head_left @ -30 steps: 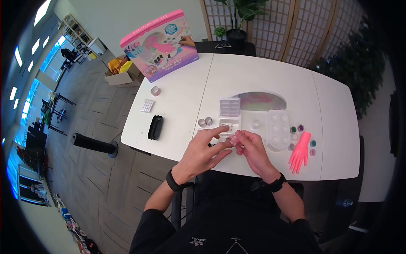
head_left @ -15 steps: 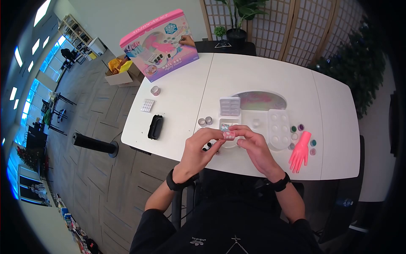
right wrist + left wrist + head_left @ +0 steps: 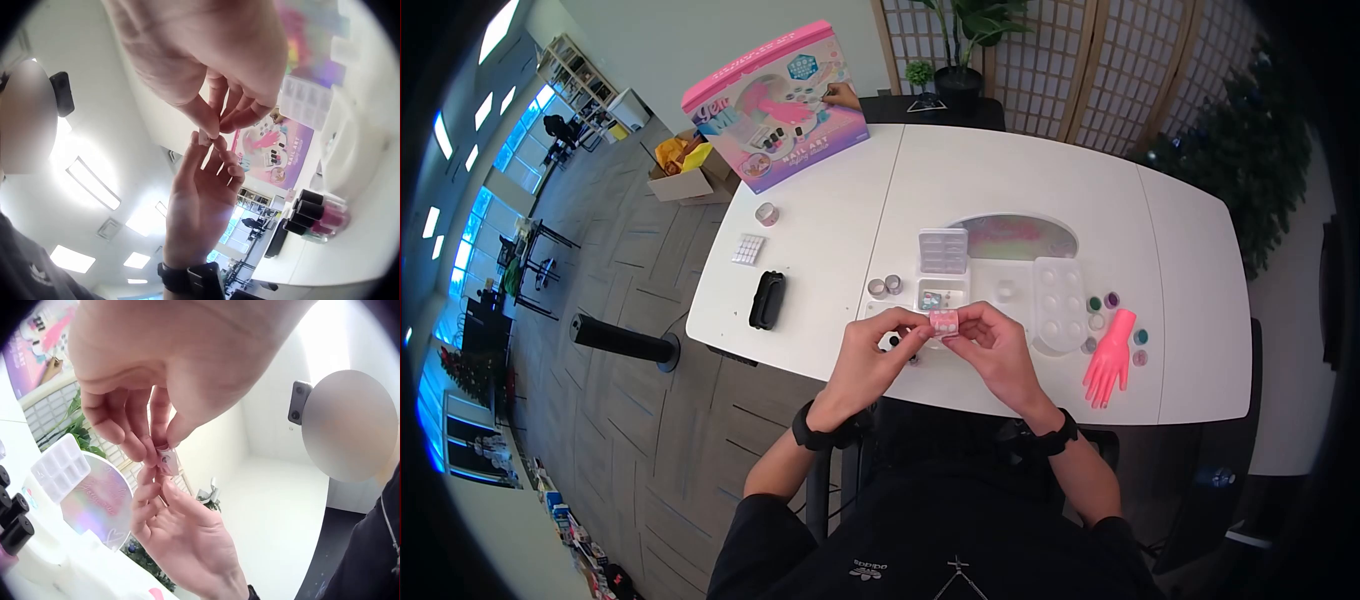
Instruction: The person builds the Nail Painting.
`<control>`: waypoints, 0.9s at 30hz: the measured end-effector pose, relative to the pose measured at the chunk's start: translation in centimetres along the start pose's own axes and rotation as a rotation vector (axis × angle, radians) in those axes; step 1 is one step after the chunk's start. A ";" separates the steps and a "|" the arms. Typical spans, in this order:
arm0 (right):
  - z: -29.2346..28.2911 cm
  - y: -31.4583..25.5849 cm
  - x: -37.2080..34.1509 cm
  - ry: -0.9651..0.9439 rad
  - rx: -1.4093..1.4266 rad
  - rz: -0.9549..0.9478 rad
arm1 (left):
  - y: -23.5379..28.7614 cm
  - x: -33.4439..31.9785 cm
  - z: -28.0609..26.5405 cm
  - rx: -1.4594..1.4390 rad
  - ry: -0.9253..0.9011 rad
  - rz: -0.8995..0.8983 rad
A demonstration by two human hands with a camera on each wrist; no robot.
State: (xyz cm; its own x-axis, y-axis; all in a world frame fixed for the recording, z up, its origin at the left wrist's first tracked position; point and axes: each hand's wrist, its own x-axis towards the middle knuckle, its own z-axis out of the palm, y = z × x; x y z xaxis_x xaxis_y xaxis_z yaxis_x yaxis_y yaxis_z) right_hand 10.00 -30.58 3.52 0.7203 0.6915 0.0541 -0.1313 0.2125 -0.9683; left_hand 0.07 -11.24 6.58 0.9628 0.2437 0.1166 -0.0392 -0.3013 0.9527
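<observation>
Both hands pinch a small pink, see-through packet (image 3: 943, 322) with pale spots, held up over the front of the table. My left hand (image 3: 868, 350) grips its left edge between thumb and fingers, and my right hand (image 3: 1000, 352) grips the right edge. In the left wrist view the packet (image 3: 167, 461) spans the two sets of fingertips. Just beyond the hands is a white nail-art station with a compartment (image 3: 931, 297) of small bits, a raised lid (image 3: 943, 252) and an oval mirror (image 3: 1022, 238). Nail polish bottles (image 3: 315, 215) stand near my left hand, partly hidden by it in the head view.
A pink model hand (image 3: 1111, 358) lies at right among several small glitter pots (image 3: 1140, 339), beside a white palette (image 3: 1059, 305). At left are a black case (image 3: 768, 300), a white gridded pack (image 3: 748, 249) and a small round jar (image 3: 767, 215). The nail-art box (image 3: 785, 110) stands at the back left.
The hands have turned the packet and drawn level on either side of it, so its face shows. The left fingers, earlier spread, now pinch its edge. Objects on the table stay put.
</observation>
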 end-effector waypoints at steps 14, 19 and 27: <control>0.2 0.0 0.0 0.100 -0.017 -0.055 | -0.1 0.1 1.5 0.203 0.076 0.300; 0.2 0.3 0.2 0.166 -0.085 -0.098 | -0.7 0.4 2.4 0.207 0.097 0.356; -0.6 -1.0 -0.4 0.092 -0.152 -0.174 | -0.2 0.5 1.9 0.162 0.108 0.342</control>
State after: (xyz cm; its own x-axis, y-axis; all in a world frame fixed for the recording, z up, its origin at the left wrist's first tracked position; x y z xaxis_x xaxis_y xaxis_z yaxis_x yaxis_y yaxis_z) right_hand 10.27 -31.50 4.30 0.7829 0.5863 0.2079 0.0994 0.2119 -0.9722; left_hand 1.03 -12.77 5.88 0.8676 0.1967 0.4567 -0.3018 -0.5215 0.7981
